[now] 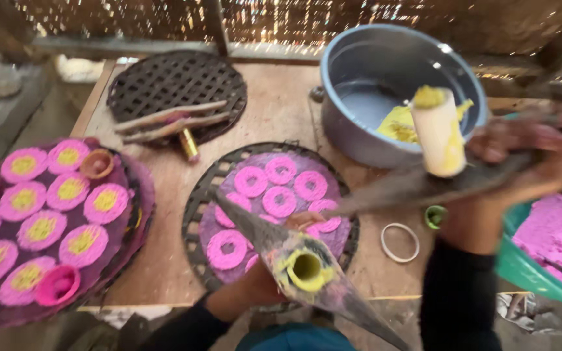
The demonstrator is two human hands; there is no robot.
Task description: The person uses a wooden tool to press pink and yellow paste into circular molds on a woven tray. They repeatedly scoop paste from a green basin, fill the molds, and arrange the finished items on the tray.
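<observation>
Work looks about half done, judging from the two trays. On the tray (pixel 139 195) left of the middle tray (pixel 198 201), the pink discs (pixel 41 229) already carry yellow centres, with small clay cups (pixel 97 164) among them. On the middle tray the pink rings (pixel 280 201) lie on a purple mat with their holes unfilled, so the yellow filling seems left to do there.

Right hand (pixel 528 153), up and to the right of the middle tray, is closed around the end of a long dark leaf-like blade (pixel 417 185); a pale cylinder (pixel 438 133) smeared with yellow stands against that blade, just left of the fingers. The picture is blurred here, so I cannot tell whether the fingers also pinch the cylinder.

Left hand (pixel 271 276), at the near edge of the middle tray, is mostly hidden under a second pointed blade (pixel 294 260), which bears a short tube (pixel 306 268) ringed with yellow; the hand seems to grip the blade from below, but its fingers do not show clearly.

Behind the middle tray to the right, a grey pot (pixel 359 130) holds yellow paste (pixel 398 123). Right of the tray, a white ring (pixel 399 242) and a small green cap (pixel 434 216) lie on the table (pixel 274 110). Further right, a green tub (pixel 521 266) holds pink paste (pixel 557 231). Behind the middle tray to the left, an empty tray (pixel 164 78) carries sticks (pixel 167 122).
</observation>
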